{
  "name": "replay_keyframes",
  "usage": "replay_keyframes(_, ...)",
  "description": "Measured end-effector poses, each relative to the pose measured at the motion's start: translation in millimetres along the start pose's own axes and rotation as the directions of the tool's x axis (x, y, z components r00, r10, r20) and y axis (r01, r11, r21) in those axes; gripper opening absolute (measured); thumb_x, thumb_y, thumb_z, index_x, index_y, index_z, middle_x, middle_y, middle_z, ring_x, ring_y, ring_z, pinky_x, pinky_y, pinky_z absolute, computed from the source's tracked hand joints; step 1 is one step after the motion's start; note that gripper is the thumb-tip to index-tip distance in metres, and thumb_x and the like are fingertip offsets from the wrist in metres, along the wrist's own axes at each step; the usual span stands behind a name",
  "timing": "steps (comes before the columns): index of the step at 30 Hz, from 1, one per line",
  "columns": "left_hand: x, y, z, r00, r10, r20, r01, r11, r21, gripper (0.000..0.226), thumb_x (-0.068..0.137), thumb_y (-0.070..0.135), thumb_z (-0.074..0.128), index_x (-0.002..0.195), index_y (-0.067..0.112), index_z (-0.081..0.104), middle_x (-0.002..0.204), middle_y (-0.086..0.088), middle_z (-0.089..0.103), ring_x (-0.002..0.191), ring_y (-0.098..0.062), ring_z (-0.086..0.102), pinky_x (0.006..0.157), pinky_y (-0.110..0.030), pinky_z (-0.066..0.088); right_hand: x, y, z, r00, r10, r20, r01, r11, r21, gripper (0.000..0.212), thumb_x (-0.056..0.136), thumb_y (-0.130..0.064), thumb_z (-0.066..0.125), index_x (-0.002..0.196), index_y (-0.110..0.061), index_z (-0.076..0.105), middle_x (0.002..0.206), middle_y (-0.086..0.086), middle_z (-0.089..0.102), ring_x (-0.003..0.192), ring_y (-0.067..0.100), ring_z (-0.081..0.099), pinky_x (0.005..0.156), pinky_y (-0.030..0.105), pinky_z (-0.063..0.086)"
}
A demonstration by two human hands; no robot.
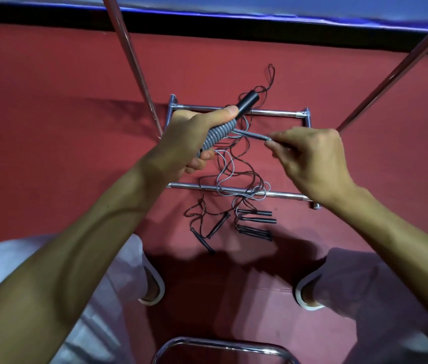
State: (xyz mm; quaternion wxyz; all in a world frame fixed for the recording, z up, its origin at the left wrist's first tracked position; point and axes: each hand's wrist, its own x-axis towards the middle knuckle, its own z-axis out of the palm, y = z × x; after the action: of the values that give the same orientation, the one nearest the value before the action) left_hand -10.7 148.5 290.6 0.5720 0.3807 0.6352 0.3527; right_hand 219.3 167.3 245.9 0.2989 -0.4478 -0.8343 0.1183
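Winding grey plastic skipping-rope cord [219, 135] round a black cylindrical handle [247, 102], held in mid-air above the red floor [76, 101]. The cord looks light, springy and slick, so it will likely uncoil if tension drops. Left hand [186, 132] grips the handle over the coils; right hand [312, 158] pinches the taut run. Best hold is probably a thumb on the last coil. Tangled black ropes [257, 213] lie below, across chrome frame bars [281, 112].
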Motion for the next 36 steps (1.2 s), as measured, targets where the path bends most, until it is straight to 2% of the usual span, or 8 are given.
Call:
replay_keyframes(3,1,-3,0,0.999,0.033,0.013,-0.033,0.999,0.034,0.04,0.085,0.051,0.075,0.065,0.022,0.057,0.053,0.0,0.035,0.037,-0.013,0.032,0.046,-0.018,0.017,11,-8,-8,0.791,0.42,0.446,-0.611,0.595,0.522,0.022,0.101,-0.016,0.063,0.091,0.002,0.073,0.066,0.003,0.072,0.047,0.014,0.065,0.045,0.025,0.05)
replay_keyframes(5,4,-7,1,0.998,0.057,0.011,-0.058,0.996,0.061,0.043,0.083,0.05,0.078,0.056,0.022,0.059,0.056,-0.001,0.034,0.042,-0.015,0.034,0.046,-0.018,0.02,17,-9,-14,0.531,0.448,0.719,-0.84,0.167,0.516,0.021,0.1,-0.016,0.059,0.098,0.001,0.073,0.066,0.002,0.071,0.043,0.01,0.061,0.04,0.017,0.045)
replay_keyframes(7,5,-10,2,0.998,0.069,0.009,-0.07,0.994,0.083,0.042,0.082,0.051,0.078,0.056,0.023,0.062,0.058,-0.003,0.034,0.043,-0.016,0.035,0.046,-0.017,0.022,21,-6,-19,0.383,0.404,0.83,-0.907,-0.005,0.421,0.023,0.1,-0.019,0.056,0.101,-0.002,0.072,0.064,-0.004,0.067,0.039,0.004,0.053,0.037,0.013,0.039)
replay_keyframes(13,10,-18,4,0.982,0.176,-0.062,-0.161,0.969,0.186,0.044,0.086,0.053,0.075,0.08,0.009,0.074,0.052,-0.004,0.036,0.044,-0.019,0.037,0.039,-0.019,0.028,20,-7,-14,0.585,0.326,0.742,-0.808,0.308,0.502,0.032,0.104,-0.013,0.052,0.105,0.017,0.062,0.057,0.007,0.057,0.032,0.006,0.025,0.035,0.018,0.013)
replay_keyframes(20,15,-24,4,0.973,0.21,-0.099,-0.171,0.938,0.302,0.048,0.084,0.058,0.074,0.087,0.01,0.077,0.055,-0.002,0.037,0.049,-0.019,0.038,0.043,-0.023,0.03,11,-5,-27,0.852,0.236,0.467,-0.364,0.909,0.205,0.031,0.1,-0.024,0.066,0.077,-0.005,0.071,0.06,0.0,0.072,0.037,0.019,0.061,0.04,0.022,0.044)
replay_keyframes(25,17,-32,2,0.95,0.312,-0.001,-0.257,0.782,0.568,0.044,0.08,0.065,0.071,0.081,0.022,0.077,0.055,0.007,0.048,0.055,-0.014,0.045,0.057,-0.036,0.041,19,-2,-27,0.651,0.418,0.634,-0.755,0.443,0.484,0.033,0.103,-0.02,0.058,0.085,0.005,0.069,0.05,0.004,0.051,0.031,0.012,0.038,0.033,0.017,0.027)
replay_keyframes(31,11,-46,24,0.968,0.235,0.09,-0.223,0.636,0.739,0.046,0.073,0.072,0.073,0.088,0.029,0.073,0.067,0.008,0.062,0.067,-0.016,0.061,0.059,-0.03,0.043,19,12,-21,0.278,0.451,0.848,-0.957,0.056,0.284,0.029,0.105,-0.023,0.049,0.091,-0.003,0.064,0.052,-0.008,0.039,0.031,0.001,0.026,0.035,0.014,0.013)
replay_keyframes(36,-1,-48,30,0.934,0.33,0.135,-0.269,0.403,0.874,0.068,0.067,0.081,0.072,0.105,0.026,0.061,0.071,0.01,0.046,0.077,-0.025,0.053,0.066,-0.032,0.04,19,1,-10,0.388,0.411,0.825,-0.921,0.14,0.363,0.03,0.103,-0.019,0.053,0.089,0.004,0.067,0.049,-0.004,0.041,0.032,0.004,0.026,0.036,0.016,0.014)
